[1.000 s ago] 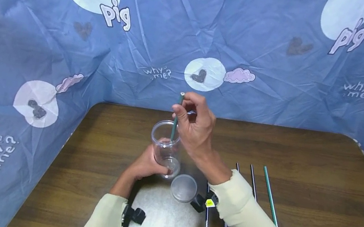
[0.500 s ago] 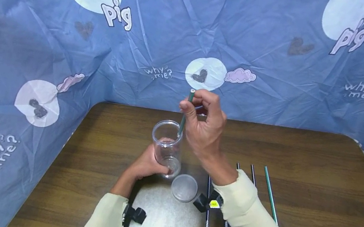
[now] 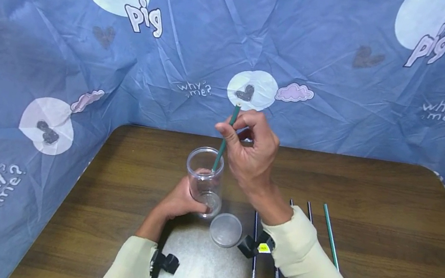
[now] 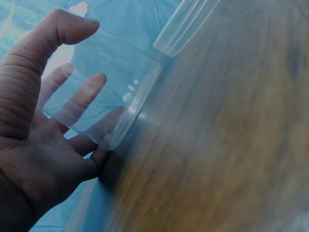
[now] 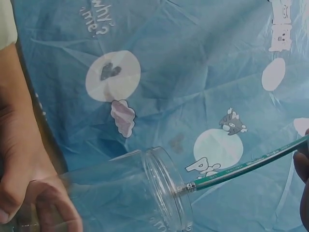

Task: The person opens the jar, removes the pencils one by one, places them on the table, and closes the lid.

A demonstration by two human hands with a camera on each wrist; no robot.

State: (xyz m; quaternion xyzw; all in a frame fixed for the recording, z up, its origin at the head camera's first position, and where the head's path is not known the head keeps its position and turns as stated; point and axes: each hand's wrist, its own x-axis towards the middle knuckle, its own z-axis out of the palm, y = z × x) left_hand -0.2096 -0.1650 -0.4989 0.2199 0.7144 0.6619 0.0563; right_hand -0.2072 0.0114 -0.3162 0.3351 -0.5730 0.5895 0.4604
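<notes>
My left hand (image 3: 180,198) holds a clear plastic jar (image 3: 217,189) low on its side, with the jar upright and its mouth uncovered. In the left wrist view the thumb and fingers curve around the jar's wall (image 4: 130,63), near its base. My right hand (image 3: 252,152) pinches a green pencil (image 3: 221,151) between thumb and fingers above the jar. The pencil slants, its metal ferrule and eraser end (image 5: 186,187) down at the jar's mouth, overlapping the rim in the right wrist view. The jar's round lid (image 3: 226,230) lies on the table beside its base.
Several more pencils lie on the table (image 3: 410,241) to the right, including a teal pencil (image 3: 331,235) and a dark pencil (image 3: 255,246), some partly hidden under the right sleeve (image 3: 300,257). A blue printed cloth (image 3: 329,68) hangs behind the table.
My right hand has shifted right, lifting the pencil's lower end to the jar's right rim, then dipping it again toward the mouth. The pencil now leans more. The left hand and jar stay put.
</notes>
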